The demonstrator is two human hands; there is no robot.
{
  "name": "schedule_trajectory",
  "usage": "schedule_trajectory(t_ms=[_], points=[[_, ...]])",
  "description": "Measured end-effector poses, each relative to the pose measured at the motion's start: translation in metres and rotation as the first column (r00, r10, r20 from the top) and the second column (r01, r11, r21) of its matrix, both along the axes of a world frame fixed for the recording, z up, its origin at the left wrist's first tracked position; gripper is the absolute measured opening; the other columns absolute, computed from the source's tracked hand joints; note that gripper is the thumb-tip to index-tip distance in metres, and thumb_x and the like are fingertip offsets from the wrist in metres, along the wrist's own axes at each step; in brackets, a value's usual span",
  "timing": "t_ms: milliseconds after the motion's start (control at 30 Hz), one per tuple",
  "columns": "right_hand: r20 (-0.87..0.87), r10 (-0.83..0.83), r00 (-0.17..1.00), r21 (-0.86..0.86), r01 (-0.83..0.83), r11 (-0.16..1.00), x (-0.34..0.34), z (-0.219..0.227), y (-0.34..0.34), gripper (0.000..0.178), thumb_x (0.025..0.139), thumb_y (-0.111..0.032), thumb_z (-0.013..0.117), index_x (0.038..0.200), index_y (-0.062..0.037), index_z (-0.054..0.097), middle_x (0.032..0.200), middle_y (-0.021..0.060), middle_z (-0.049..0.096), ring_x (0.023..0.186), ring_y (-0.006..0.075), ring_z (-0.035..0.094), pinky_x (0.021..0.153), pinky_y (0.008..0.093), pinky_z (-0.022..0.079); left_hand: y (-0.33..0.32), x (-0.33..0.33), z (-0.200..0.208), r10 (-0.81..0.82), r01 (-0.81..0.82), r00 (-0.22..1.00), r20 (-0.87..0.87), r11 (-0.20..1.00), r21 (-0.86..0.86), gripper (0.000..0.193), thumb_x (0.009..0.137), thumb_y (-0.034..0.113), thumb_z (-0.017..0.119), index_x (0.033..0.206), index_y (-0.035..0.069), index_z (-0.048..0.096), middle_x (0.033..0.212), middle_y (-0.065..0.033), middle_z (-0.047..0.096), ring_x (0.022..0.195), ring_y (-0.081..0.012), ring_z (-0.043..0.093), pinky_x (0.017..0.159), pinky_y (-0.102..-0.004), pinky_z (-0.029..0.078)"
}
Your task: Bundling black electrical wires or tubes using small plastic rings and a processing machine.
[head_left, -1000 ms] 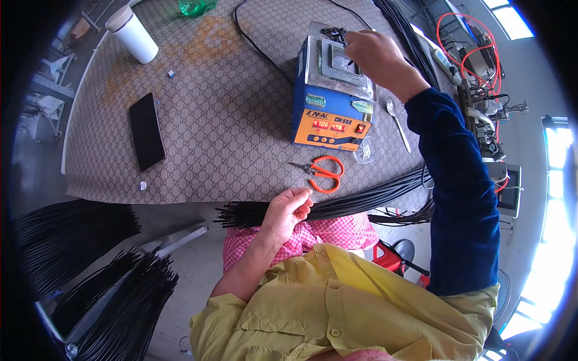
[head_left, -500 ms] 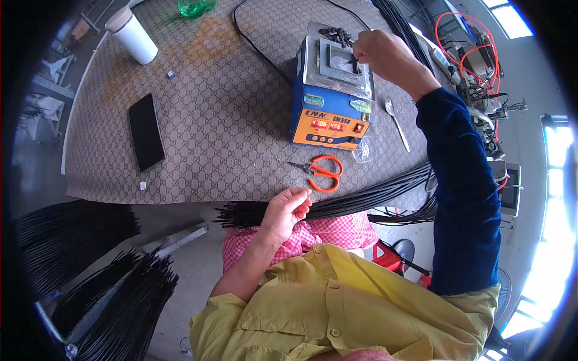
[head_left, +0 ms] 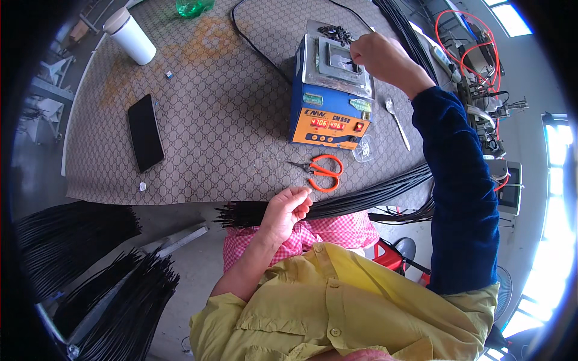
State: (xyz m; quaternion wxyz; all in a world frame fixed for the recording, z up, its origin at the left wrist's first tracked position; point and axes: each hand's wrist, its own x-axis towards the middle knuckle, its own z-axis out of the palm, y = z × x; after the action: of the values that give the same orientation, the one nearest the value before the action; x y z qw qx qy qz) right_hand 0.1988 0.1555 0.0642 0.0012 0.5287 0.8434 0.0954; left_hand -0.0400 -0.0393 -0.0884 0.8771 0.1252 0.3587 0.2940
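A blue and orange solder pot (head_left: 328,125) with a lit display stands on the table. Over its square metal-framed basin (head_left: 341,54), my right hand (head_left: 385,59) pinches a small dark thing whose kind I cannot make out. The fingertips are at the basin's right side. At the table's front edge, my left hand (head_left: 288,212) is closed, thumb against the fingers; whatever it may hold does not show. Beside it runs a bundle of black cables (head_left: 361,198). Just beyond that hand lie orange-handled scissors (head_left: 325,173). Dark scraps (head_left: 336,33) sit on the pot's back edge.
A spoon (head_left: 397,123) and a small clear dish (head_left: 363,149) lie near the pot. To the left are a black phone (head_left: 146,133) and a white tumbler (head_left: 131,37). More black cables (head_left: 120,301) hang on a rack at the lower left.
My right hand has shifted slightly left over the basin, with the small dark thing in its fingers. My left hand has stayed in place.
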Motion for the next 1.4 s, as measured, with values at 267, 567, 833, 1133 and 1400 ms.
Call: schedule_trajectory(t_ms=[267,567,833,1133,1400], points=[[0.024,-0.033,0.999,-0.024,0.033,0.999,-0.001,-0.003,0.002,0.007,0.073,-0.009,0.056,0.071,-0.0028,0.058,0.068,0.012,0.057,0.066,0.0275,0.057,0.06,0.0341,0.046,0.0,0.0,0.002,0.004,-0.004,1.0,-0.003,1.0,-0.003,0.013,0.083,0.016,0.054,0.087,0.005,0.057,0.071,-0.001,0.057,0.057,-0.0043,0.048,0.052,-0.0165,0.039],[-0.071,-0.021,0.997,-0.018,0.019,1.0,0.008,-0.005,-0.001,0.009,0.074,-0.01,0.056,0.07,-0.0025,0.059,0.067,0.0113,0.058,0.065,0.0275,0.057,0.06,0.0339,0.046,0.0,0.0,0.003,-0.004,0.004,1.0,-0.014,1.0,-0.011,0.014,0.085,0.013,0.051,0.09,0.002,0.056,0.07,-0.0002,0.055,0.058,-0.0058,0.048,0.053,-0.0186,0.038],[-0.533,-0.222,0.817,-0.222,0.118,0.968,0.016,0.0,-0.026,0.013,0.076,-0.013,0.058,0.082,-0.0015,0.062,0.063,0.0058,0.058,0.055,0.0125,0.053,0.051,0.0258,0.042,-0.002,0.001,0.008,-0.002,0.002,1.0,-0.016,1.0,0.002,0.013,0.085,0.012,0.05,0.091,0.002,0.056,0.071,0.0001,0.054,0.06,-0.0062,0.047,0.055,-0.0195,0.038],[-0.76,-0.64,-0.114,-0.592,-0.285,0.754,0.009,-0.021,-0.096,0.018,0.083,-0.012,0.056,0.091,0.0033,0.056,0.064,-0.001,0.05,0.052,0.003,0.04,0.044,0.0152,0.03,0.008,0.004,0.031,0.034,-0.034,0.999,0.01,0.992,0.12,0.014,0.084,0.011,0.051,0.093,0.002,0.055,0.072,-0.0005,0.054,0.062,-0.0074,0.049,0.057,-0.0201,0.04],[-0.657,-0.665,-0.355,-0.485,-0.477,0.733,-0.007,-0.042,-0.131,0.013,0.082,-0.013,0.057,0.089,-0.0025,0.058,0.066,-0.002,0.048,0.053,0.0055,0.038,0.046,0.0177,0.03,0.028,0.019,0.069,0.112,-0.123,0.992,0.057,0.956,0.266,0.016,0.083,0.013,0.053,0.093,0.001,0.054,0.073,-0.002,0.054,0.062,-0.0083,0.049,0.058,-0.0193,0.039]])
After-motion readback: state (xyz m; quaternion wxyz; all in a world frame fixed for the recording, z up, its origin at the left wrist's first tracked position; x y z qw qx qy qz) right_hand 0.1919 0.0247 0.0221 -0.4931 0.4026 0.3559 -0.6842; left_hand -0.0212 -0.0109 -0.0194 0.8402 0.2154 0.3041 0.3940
